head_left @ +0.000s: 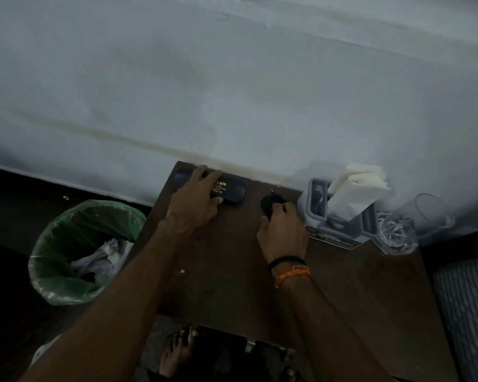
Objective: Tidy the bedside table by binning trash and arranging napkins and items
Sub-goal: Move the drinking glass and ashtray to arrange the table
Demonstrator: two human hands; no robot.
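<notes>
Black spectacle case (215,191) is lying under the flat left hand (196,202) while the right hand (283,230) is pinching a dark round object (271,204), risking nudging the glass (398,232) at three o'clock.

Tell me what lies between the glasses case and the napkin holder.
Head view: a small black object, gripped by the right hand, sits between the case and holder.

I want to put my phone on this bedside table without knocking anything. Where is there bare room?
The near half of the table, between both forearms and the front edge, is bare. The far edge is crowded: left hand on the dark case, right hand on a small black object, then napkin holder and glass.
</notes>
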